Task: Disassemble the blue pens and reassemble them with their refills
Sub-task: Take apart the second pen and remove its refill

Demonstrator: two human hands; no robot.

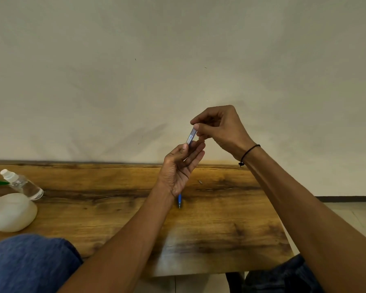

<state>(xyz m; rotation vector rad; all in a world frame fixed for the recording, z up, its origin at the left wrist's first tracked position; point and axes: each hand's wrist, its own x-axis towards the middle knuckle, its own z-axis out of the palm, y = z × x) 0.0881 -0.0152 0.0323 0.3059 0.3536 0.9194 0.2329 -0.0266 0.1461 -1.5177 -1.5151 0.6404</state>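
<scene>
- A clear bottle [22, 183] with a white cap lies on the table [220, 229], far left of the barrel, beside a white rounded object [9, 212] and a green leaf tip.
- A blue pen piece [179, 200] lies on the table below the barrel, partly hidden by the left wrist.
- The left hand [181, 168] pinches the lower end of the clear barrel [191, 138], thumb against fingers, the other fingers loosely extended.
- The barrel is held up above the table's far edge, tilted, its printed label facing the camera.
- The right hand [220, 127] pinches the barrel's upper end with fingertips curled round it; a black band sits on that wrist.
- A small grey bit [200, 182] lies on the table just below and right of the barrel; too small to identify.
- The step seems to be unscrewing or pulling an end off the barrel, or refitting it; which one cannot be told.
- Next move likely calls for a steady lower grip while the upper fingers twist along the barrel's axis, minding small parts that could drop.
</scene>
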